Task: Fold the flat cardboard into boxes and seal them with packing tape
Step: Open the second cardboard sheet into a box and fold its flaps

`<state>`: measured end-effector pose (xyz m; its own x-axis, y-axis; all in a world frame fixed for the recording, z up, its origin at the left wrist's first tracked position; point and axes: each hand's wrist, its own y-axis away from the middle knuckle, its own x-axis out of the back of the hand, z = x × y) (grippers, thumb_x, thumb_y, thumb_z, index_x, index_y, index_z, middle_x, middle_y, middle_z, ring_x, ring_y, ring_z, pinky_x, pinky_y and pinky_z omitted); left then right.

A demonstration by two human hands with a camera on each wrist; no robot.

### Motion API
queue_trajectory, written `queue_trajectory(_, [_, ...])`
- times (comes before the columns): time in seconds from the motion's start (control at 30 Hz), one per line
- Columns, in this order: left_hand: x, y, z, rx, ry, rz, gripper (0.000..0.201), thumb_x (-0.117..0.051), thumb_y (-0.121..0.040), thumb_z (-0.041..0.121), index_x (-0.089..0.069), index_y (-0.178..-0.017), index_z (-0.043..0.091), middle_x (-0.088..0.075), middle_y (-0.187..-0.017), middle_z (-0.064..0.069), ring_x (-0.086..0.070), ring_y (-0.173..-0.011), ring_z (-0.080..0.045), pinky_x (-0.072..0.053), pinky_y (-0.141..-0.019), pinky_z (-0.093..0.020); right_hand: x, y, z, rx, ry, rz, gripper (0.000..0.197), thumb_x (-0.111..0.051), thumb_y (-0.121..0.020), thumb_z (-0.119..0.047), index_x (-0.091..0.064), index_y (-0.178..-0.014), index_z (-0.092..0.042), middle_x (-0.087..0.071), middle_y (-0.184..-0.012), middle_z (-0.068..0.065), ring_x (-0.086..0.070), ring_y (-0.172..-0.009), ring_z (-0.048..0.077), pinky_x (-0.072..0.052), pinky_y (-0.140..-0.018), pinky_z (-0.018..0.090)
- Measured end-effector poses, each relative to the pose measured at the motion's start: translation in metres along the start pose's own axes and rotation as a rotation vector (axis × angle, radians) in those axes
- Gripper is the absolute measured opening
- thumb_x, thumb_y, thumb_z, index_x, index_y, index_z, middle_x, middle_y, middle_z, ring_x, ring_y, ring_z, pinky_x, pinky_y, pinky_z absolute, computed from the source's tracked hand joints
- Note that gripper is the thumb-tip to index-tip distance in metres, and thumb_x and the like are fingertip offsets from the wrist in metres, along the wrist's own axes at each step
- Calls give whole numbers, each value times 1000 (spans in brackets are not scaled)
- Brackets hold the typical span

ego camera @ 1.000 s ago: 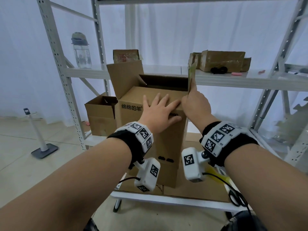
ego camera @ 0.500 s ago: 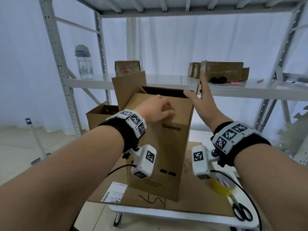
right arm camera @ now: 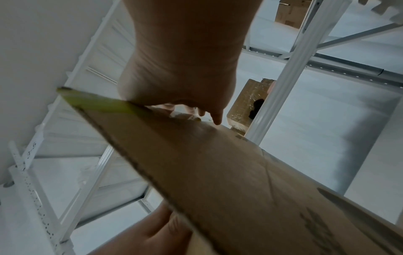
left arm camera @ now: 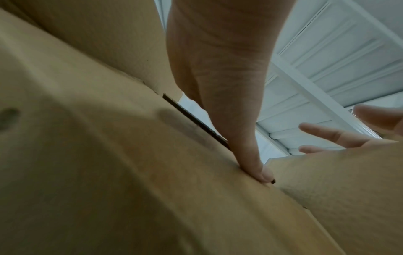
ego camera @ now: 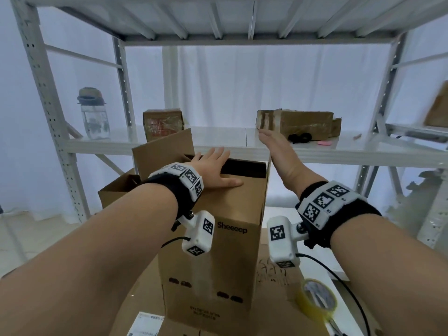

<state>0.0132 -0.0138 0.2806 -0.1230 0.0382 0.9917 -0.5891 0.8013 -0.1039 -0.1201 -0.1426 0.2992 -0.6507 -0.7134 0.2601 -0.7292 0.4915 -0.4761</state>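
Left hand [ego camera: 213, 169] flat, palm down; right hand [ego camera: 278, 151] edge-on, fingers straight (both arms outstretched).

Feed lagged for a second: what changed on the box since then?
The left hand slid forward along the near flap of the box to its far edge, pressing flat. The right hand opened, flat against the right flap. The far-left flap stayed upright, the top unsealed.

Box [ego camera: 218, 238] mouth lying open at 12 o'clock; raised flap [ego camera: 162, 151] blocking 10 o'clock; shelf edge [ego camera: 339, 154] crowding 1 o'clock.
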Motion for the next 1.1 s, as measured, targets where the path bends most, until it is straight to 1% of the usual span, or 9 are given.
queue_trajectory(0.07, [-2, -6, 0, -9, 4, -11, 98, -34, -84, 77, 4, -154, 20, 6, -162, -1, 5, -149, -19, 2, -120, -49, 1, -2, 5, -46, -27, -2, 39, -45, -101, -28, -53, -135, -11, -44, -142, 4, -41, -131, 17, -30, -112, 34])
queue_trajectory(0.17, [-7, -11, -2, -6, 20, -16, 95, -30, -85, 76, 2, -154, 19, 2, -162, -2, 2, -149, -20, 1, -119, -49, -1, 1, 7, -63, -26, -6, 38, -44, -101, -23, -52, -136, -11, -45, -142, 4, -42, -124, 11, -30, -102, 24])
queue_trajectory(0.33, [-17, -10, -3, 27, 68, -57, 79, -24, -90, 72, -28, -150, 21, -33, -153, -6, -29, -141, -25, -15, -118, -48, -5, 12, 2, -65, -83, 28, 49, -40, -103, -20, -35, -129, 20, -34, -137, 35, -34, -123, 41, -27, -106, 47])
queue_trajectory(0.4, [-23, -6, -4, 31, 130, -126, 69, -19, -94, 66, -38, -146, 24, -41, -149, -5, -38, -136, -26, -23, -115, -44, -9, 15, 5, -114, -55, -54, 59, -35, -104, -38, -29, -146, 3, -29, -154, 18, -29, -140, 29, -25, -113, 36])
queue_trajectory(0.5, [-32, 1, -7, 36, 156, -146, 54, -18, -101, 53, -34, -147, 29, -31, -155, 4, -26, -143, -21, -11, -117, -52, -22, 19, 15, -156, 82, -243, 74, -33, -96, -63, -6, -155, -29, -13, -162, -5, -16, -147, 16, -15, -114, 32])
queue_trajectory(0.6, [-33, 10, -19, 72, 100, -98, 45, -23, -104, 34, -34, -148, 28, -32, -155, 4, -17, -147, -19, 0, -113, -60, -32, 20, 30, -183, 280, -338, 76, -31, -95, -66, -9, -155, -26, -16, -160, -2, -13, -148, 19, -14, -113, 29])
queue_trajectory(0.73, [-21, 38, -39, 141, 81, 182, 43, -34, -100, 12, -43, -141, 18, -46, -144, -9, -25, -144, -24, -3, -118, -49, -40, 22, 46, -225, 571, -426, 89, -22, -78, -86, -29, -148, -33, -31, -155, 7, -27, -143, 29, -22, -116, 46])
queue_trajectory(0.83, [-11, 62, -46, 136, -21, 407, 37, -39, -101, 21, -52, -134, 15, -43, -146, -6, -16, -147, -25, 3, -117, -51, -46, 26, 33, -223, 675, -405, 63, -27, -95, -65, -50, -132, -20, -51, -136, 6, -48, -123, 28, -34, -101, 36])
queue_trajectory(1.1, [-27, 105, -50, 360, -31, 581, 46, -52, -92, 25, -41, -137, 20, 9, -160, -15, 14, -146, -38, 8, -116, -56, -64, 37, 4, -192, 813, -271, 38, -30, -103, -25, -57, -119, -4, -57, -125, 16, -50, -104, 27, -31, -81, 28])
